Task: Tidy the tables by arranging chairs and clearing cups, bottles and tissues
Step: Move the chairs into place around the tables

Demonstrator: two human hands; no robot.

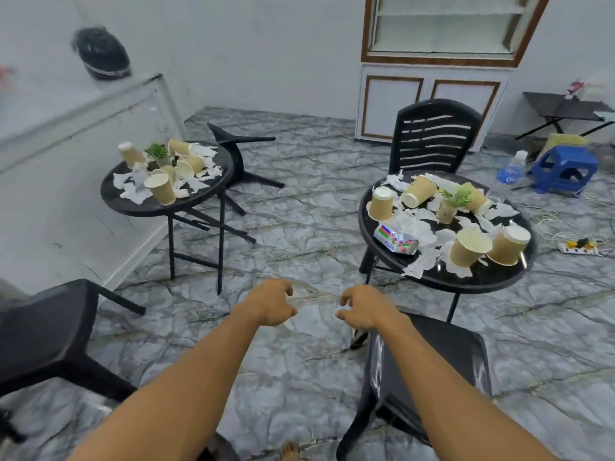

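Black tables [133, 207], tan cups [469, 247], grey-veined marble floor [299, 234]

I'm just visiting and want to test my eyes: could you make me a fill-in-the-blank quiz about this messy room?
1. The upright slatted chair stands behind the ____ table.
2. The plastic stool on the floor is ____.
3. The left hand and right hand hold ____.
Missing: right; blue; nothing.

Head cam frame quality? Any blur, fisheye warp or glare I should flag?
Head view: fisheye warp, the cabinet leans and the glass counter bows. Head view edges smear, worst on the dark round object top left; cups on the right table read fairly sharp. Head view: glare streaks on the glossy chair at lower right; light flat, shadows faint.
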